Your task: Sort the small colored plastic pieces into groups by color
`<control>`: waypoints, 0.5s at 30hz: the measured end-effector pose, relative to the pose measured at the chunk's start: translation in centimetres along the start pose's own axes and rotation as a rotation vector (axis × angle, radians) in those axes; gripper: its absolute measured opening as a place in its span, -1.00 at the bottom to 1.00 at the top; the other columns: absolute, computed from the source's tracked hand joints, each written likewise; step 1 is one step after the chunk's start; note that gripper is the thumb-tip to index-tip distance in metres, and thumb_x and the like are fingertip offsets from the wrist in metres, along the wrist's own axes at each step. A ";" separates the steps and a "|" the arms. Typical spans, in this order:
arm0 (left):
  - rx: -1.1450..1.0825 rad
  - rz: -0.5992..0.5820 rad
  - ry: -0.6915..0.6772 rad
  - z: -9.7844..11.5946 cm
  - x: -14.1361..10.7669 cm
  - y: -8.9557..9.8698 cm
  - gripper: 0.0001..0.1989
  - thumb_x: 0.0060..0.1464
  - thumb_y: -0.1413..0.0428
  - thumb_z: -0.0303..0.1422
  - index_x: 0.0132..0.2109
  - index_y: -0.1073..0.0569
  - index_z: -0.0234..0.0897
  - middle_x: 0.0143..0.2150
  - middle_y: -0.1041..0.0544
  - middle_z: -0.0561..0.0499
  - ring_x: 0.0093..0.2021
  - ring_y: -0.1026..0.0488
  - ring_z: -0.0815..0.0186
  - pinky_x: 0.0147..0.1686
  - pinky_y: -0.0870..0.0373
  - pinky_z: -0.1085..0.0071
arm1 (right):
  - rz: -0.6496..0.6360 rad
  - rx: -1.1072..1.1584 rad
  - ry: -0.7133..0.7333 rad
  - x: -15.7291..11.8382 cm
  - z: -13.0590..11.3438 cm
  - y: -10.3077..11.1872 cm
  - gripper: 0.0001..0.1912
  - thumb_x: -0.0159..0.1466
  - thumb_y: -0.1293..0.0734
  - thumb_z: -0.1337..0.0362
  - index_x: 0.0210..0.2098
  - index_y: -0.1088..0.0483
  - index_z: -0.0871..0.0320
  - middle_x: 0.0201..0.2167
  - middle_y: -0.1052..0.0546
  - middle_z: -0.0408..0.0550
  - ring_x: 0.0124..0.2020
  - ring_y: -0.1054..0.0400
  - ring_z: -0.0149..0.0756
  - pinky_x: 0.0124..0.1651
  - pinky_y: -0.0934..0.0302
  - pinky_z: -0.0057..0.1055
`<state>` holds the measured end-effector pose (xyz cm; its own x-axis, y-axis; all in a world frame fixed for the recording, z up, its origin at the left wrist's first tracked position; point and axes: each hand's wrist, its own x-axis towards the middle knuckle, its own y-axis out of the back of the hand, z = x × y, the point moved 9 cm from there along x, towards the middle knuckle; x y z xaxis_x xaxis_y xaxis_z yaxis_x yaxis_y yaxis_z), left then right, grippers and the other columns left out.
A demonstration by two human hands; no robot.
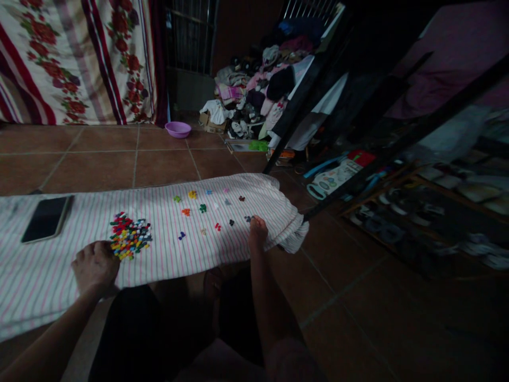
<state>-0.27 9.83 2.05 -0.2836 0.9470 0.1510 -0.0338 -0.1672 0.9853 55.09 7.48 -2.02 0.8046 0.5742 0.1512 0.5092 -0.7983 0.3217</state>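
Observation:
A mixed heap of small coloured pieces (130, 236) lies on a striped cloth (159, 265). My left hand (96, 265) rests on the cloth at the heap's near left edge, fingers bent, their tips partly hidden. To the right, small single-colour groups are spread out, among them orange (185, 211), dark green (203, 208), yellow (192, 194), red (218, 226) and blue pieces (182, 235). My right hand (258, 229) has its fingers pinched together beside a dark grey group (247, 218); whatever they hold is too small to name.
A phone (46, 218) lies at the cloth's left end. Beyond, on the tiled floor, stand a purple basin (178, 129) and a pile of clothes (258, 90). Dark metal bars (294, 116) slant down near the cloth's right end, with a shoe rack (421, 212) farther right.

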 end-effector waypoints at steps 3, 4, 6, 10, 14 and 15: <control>0.016 -0.010 0.027 -0.2 0.0 -0.1 -0.70 0.13 0.15 -0.31 -0.03 -0.31 -0.22 -0.02 -0.43 -0.20 0.00 -0.30 0.02 -0.09 -0.20 0.15 | -0.012 -0.070 -0.024 0.0 0.3 0.1 -0.60 0.12 -0.15 0.17 -0.15 -0.45 0.17 -0.17 -0.55 0.05 -0.15 -0.43 -0.22 -0.04 -0.27 -0.31; 0.024 -0.014 0.031 -0.2 0.0 -0.1 -0.70 0.14 0.17 -0.31 -0.03 -0.31 -0.22 -0.02 -0.43 -0.21 0.00 -0.30 0.02 -0.09 -0.20 0.15 | -0.013 -0.103 -0.013 -0.1 0.2 0.2 -0.61 0.13 -0.14 0.18 -0.15 -0.45 0.16 -0.18 -0.55 0.04 -0.14 -0.42 -0.22 -0.03 -0.27 -0.30; 0.035 -0.021 0.019 0.0 -0.1 0.0 -0.69 0.15 0.19 -0.31 -0.03 -0.32 -0.25 -0.01 -0.43 -0.23 0.00 -0.30 0.02 -0.09 -0.20 0.16 | 0.009 -0.175 0.023 -0.3 -0.3 0.5 -0.62 0.14 -0.13 0.21 -0.16 -0.46 0.16 -0.17 -0.55 0.06 -0.13 -0.41 -0.20 -0.02 -0.25 -0.29; 0.039 -0.017 0.014 0.2 -0.1 0.3 -0.68 0.14 0.17 -0.31 -0.04 -0.33 -0.28 -0.02 -0.43 -0.27 -0.01 -0.31 0.00 -0.10 -0.20 0.15 | 0.027 -0.305 0.114 -0.7 -1.4 0.8 -0.62 0.18 -0.09 0.26 -0.17 -0.47 0.18 -0.18 -0.53 0.09 -0.13 -0.38 -0.18 -0.01 -0.21 -0.28; 0.015 -0.038 0.032 0.3 -0.2 0.5 -0.69 0.12 0.15 -0.30 -0.04 -0.33 -0.26 -0.02 -0.43 -0.26 0.01 -0.30 -0.01 -0.09 -0.20 0.13 | 0.021 -0.363 0.155 -0.8 -1.6 0.6 -0.62 0.20 -0.08 0.27 -0.18 -0.47 0.18 -0.21 -0.51 0.07 -0.16 -0.35 -0.19 -0.05 -0.19 -0.30; -0.008 -0.043 0.051 0.2 -0.3 0.7 -0.70 0.11 0.13 -0.31 -0.04 -0.34 -0.23 -0.02 -0.43 -0.24 0.03 -0.30 -0.01 -0.09 -0.20 0.14 | 0.023 -0.371 0.159 -0.8 -1.6 0.6 -0.63 0.20 -0.09 0.27 -0.19 -0.47 0.18 -0.22 -0.51 0.06 -0.17 -0.34 -0.19 -0.06 -0.18 -0.31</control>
<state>-0.04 9.50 2.70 -0.3306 0.9380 0.1039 -0.0548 -0.1290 0.9901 54.25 6.81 -0.42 0.7428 0.6008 0.2954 0.3235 -0.7084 0.6273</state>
